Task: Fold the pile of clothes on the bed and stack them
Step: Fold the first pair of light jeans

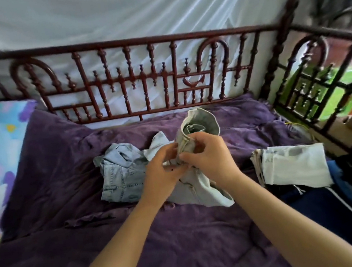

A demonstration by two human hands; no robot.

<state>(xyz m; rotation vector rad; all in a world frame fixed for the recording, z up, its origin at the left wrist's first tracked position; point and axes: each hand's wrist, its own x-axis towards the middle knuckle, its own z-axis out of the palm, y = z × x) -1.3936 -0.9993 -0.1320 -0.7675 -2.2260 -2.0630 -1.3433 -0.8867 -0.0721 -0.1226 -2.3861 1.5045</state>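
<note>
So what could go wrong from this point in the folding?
1. Both hands, left hand and right hand, pinch the pale garment in a bunched wad, so it may fold lumpy.
2. Its lower part drapes beside the unfolded denim piece; lifting might drag that along.
3. The folded stack sits near the bed's right side; more layers might tip it.

Bare purple blanket [187, 246] below clothes [122, 175]

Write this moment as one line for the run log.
step: folding | left hand: grips pale garment | right hand: grips same garment | denim piece: unfolded on purple blanket | folded stack: at right
</note>
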